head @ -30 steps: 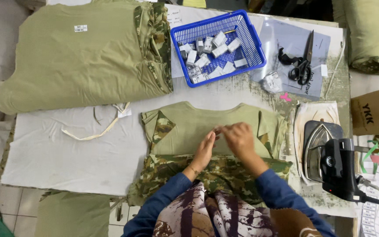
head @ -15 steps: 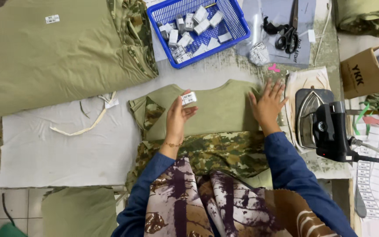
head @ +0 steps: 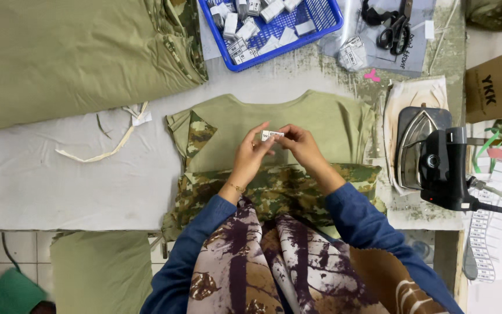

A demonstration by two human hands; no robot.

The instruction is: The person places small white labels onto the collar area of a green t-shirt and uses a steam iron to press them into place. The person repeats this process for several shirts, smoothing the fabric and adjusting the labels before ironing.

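Note:
An olive shirt (head: 321, 119) with camouflage sleeves lies flat on the table in front of me. Above its chest, my left hand (head: 251, 156) and my right hand (head: 301, 145) meet and pinch a small white label (head: 272, 135) between their fingertips. A camouflage garment part (head: 274, 189) lies over the shirt's lower half, under my forearms.
A blue basket (head: 326, 23) of white labels stands at the top. Scissors (head: 395, 26) lie on a plastic sheet to its right. A black iron (head: 434, 157) rests at the right, a cardboard box (head: 495, 87) beyond it. Folded olive cloth (head: 71, 52) fills the upper left.
My right hand left the shirt's right side and joined the left hand at the middle. The label, held by the left hand alone before, is now pinched by both.

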